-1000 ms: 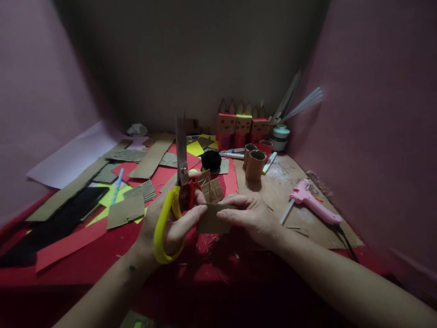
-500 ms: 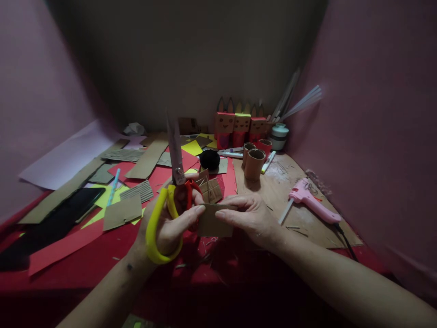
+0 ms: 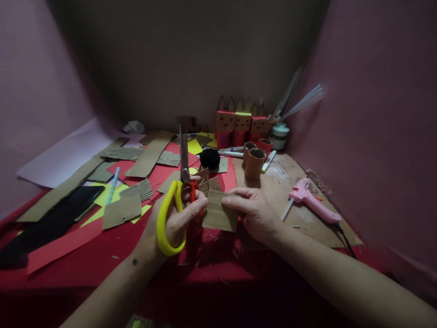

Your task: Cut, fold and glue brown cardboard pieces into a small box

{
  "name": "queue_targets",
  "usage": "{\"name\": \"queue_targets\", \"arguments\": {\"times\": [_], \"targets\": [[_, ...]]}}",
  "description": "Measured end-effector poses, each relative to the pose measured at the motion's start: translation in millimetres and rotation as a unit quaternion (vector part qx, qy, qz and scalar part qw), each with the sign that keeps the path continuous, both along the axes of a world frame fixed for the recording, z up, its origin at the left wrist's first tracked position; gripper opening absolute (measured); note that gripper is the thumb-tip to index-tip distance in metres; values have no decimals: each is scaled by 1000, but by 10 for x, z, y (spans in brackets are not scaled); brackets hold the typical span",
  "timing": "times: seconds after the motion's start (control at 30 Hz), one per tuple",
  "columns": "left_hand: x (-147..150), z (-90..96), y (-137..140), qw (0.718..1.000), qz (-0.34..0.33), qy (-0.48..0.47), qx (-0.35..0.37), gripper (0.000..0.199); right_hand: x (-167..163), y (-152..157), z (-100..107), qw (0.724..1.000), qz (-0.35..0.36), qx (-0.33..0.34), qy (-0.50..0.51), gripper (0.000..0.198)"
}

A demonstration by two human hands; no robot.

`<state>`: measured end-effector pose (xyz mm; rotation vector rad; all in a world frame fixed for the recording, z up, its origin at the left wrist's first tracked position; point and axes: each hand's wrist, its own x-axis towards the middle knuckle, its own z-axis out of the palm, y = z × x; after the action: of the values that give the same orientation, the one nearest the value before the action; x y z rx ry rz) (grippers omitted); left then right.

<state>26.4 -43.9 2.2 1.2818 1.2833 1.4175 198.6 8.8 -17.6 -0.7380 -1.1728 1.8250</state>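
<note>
My left hand is closed round a pair of scissors with yellow and red handles, blades pointing up and nearly together. Between thumb and fingers, my right hand grips a small brown cardboard piece, tilted in front of me. My left thumb reaches its left edge; whether it pinches the card is hard to tell. Just behind the piece lie brown cardboard scraps, partly hidden by my hands. A ball of black yarn rests farther back.
A pink glue gun lies on a cardboard sheet at the right. Cardboard tubes stand behind it, near several box figures with faces. Cardboard strips, coloured paper and a black phone-like object cover the left side.
The cardboard piece has tilted, showing more of its face, and its right side has shifted within my right hand's grip. The scissors have moved slightly right and lower with my left hand.
</note>
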Motion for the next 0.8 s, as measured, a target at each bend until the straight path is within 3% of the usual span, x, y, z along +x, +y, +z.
{"name": "queue_targets", "arguments": {"times": [0.1,0.23,0.4,0.53,0.67,0.8], "targets": [[-5,-30,-4,999,1,-45,-20,49,-34,48,19,996,-64,-43,53,19],[14,-76,-19,995,2,-88,-45,57,-61,44,55,992,-64,-82,76,24],[84,-25,-53,995,58,72,-39,49,-69,13,65,993,-38,-63,90,24],[128,47,-84,990,83,115,-18,39,-44,11,69,995,-20,-43,83,23],[149,63,-123,991,43,129,-16,34,-8,-12,73,998,15,-16,55,32],[185,89,-155,992,6,126,-26,36,-4,-23,40,999,34,1,24,21]]}}
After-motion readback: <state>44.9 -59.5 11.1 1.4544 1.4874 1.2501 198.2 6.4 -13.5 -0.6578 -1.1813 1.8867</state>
